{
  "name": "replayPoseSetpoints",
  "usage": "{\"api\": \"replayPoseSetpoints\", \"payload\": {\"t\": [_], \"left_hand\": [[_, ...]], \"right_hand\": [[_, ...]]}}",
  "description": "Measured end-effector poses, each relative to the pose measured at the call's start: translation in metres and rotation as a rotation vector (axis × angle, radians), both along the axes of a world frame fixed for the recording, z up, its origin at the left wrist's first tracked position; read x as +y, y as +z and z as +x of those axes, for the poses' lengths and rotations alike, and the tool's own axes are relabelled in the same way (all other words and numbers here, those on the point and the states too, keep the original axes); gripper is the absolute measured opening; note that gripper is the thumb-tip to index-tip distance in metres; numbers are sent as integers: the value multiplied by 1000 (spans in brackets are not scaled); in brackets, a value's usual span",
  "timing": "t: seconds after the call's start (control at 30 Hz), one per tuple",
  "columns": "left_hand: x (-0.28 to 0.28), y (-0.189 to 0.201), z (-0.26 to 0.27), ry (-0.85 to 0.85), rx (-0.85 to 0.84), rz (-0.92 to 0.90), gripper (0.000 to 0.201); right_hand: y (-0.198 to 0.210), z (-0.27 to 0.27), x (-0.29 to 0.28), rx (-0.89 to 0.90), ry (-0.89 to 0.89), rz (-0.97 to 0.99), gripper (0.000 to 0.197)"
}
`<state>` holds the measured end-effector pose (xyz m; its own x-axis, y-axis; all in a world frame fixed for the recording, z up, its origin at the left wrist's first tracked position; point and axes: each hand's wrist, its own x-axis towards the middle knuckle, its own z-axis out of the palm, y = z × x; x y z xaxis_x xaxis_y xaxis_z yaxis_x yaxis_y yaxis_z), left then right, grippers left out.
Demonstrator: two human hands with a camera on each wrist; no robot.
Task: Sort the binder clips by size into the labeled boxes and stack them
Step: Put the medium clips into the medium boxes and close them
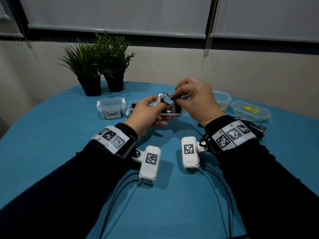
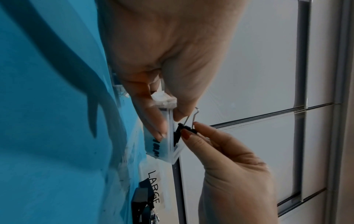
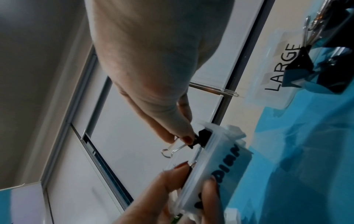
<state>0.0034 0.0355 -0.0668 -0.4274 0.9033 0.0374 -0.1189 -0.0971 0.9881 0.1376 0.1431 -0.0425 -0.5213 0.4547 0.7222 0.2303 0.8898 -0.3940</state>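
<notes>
My left hand [image 1: 161, 112] grips a small clear box [image 1: 179, 113] with a handwritten label, lifted off the blue table; several black binder clips with silver handles lie in it. Just above the box's far rim, my right hand [image 1: 174, 99] pinches one black binder clip [image 1: 170, 97] between thumb and forefinger, its wire handles pointing left. The left wrist view shows that clip [image 2: 186, 128] at the box's [image 2: 168, 145] open edge, and so does the right wrist view, with clip [image 3: 195, 141] against box [image 3: 216, 166]. A closed box labeled Small [image 1: 110, 108] stands to the left.
Another clear box [image 1: 133, 106] with black contents sits partly hidden behind my left hand. A box labeled LARGE [image 3: 277, 68] and a clear lid [image 1: 250, 110] lie to the right, with a large black clip [image 1: 257, 129] by my right wrist. Two potted plants [image 1: 101, 66] stand at the back.
</notes>
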Motion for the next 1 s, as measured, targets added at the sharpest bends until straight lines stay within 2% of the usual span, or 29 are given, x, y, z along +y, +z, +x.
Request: {"api": "replayPoseSetpoints", "payload": {"t": [0.37, 0.53, 0.63, 0.7, 0.77, 0.87, 1.0], "left_hand": [[-1, 1, 3, -4, 2, -2, 35], [0, 1, 5, 4, 8, 11, 33], [0, 2, 6, 10, 25, 32, 31], [0, 3, 6, 9, 45, 37, 29], [0, 2, 6, 16, 45, 37, 29], [1, 1, 4, 28, 45, 37, 26], [2, 1, 4, 15, 6, 33, 25]], "right_hand": [[2, -1, -5, -77, 13, 17, 18], [8, -4, -9, -198, -56, 150, 16], [5, -3, -8, -229, -56, 149, 18], [0, -1, -8, -188, -22, 63, 23], [-3, 1, -8, -51, -3, -57, 25], [-5, 1, -6, 82, -70, -245, 21], [-11, -2, -3, 112, -12, -679, 19]]}}
